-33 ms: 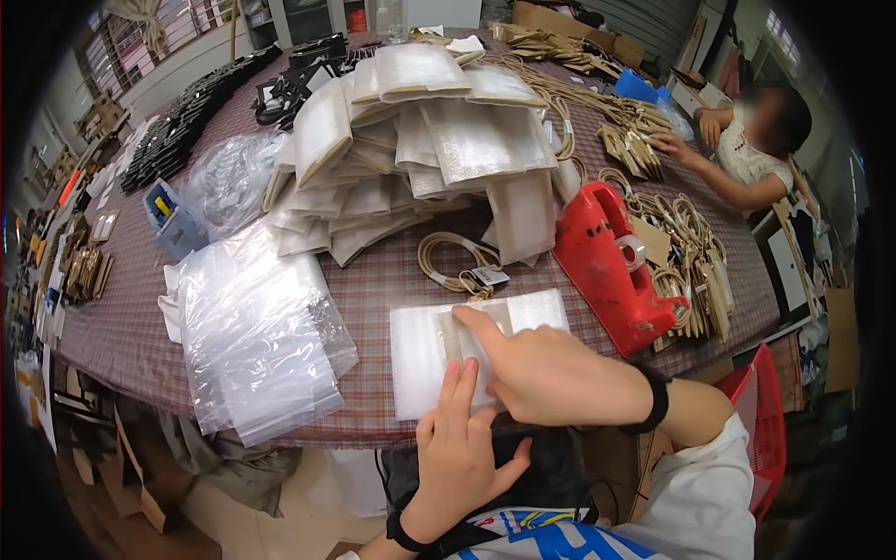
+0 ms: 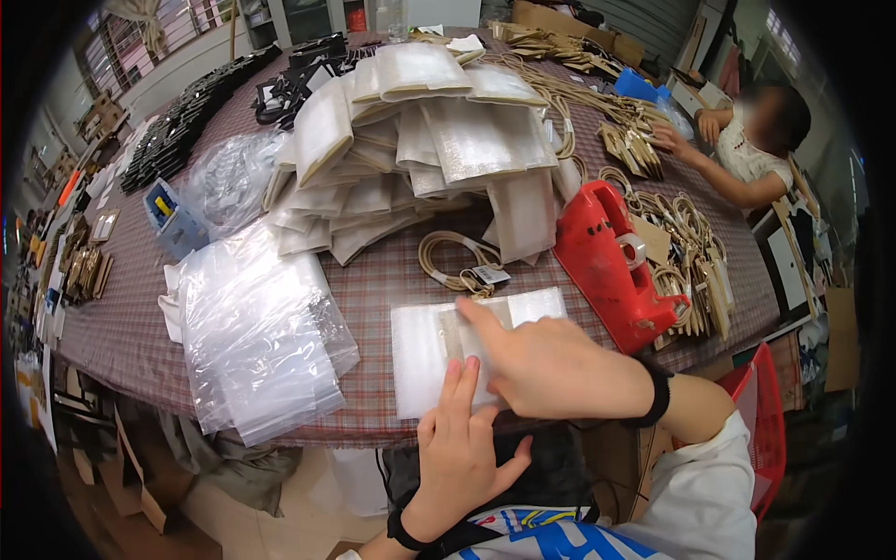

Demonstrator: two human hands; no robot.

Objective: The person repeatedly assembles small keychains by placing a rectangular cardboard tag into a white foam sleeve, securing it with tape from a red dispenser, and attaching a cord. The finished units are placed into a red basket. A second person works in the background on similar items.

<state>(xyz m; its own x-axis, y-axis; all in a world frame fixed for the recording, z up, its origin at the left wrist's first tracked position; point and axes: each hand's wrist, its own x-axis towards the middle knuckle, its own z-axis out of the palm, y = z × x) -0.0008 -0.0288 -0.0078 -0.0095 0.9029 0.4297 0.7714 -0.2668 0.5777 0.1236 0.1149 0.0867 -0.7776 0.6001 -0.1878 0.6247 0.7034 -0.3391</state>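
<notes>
A white foam pouch (image 2: 425, 350) lies flat at the near edge of the checked tablecloth (image 2: 121, 317). My right hand (image 2: 551, 369) rests on top of it, index finger stretched toward its upper middle. The fingers of my left hand (image 2: 462, 448) lie flat and together on the pouch's lower edge, with the thumb spread over the table's edge. Both wrists wear black bands. Just beyond the pouch sits a coil of beige rope handles with a tag (image 2: 457, 261).
A red tape dispenser (image 2: 611, 266) stands right of the pouch. A stack of clear plastic bags (image 2: 257, 336) lies to the left, a blue box (image 2: 173, 219) behind it. A big pile of wrapped white packages (image 2: 420, 140) fills mid-table. Another person (image 2: 747, 140) handles wooden pieces at far right.
</notes>
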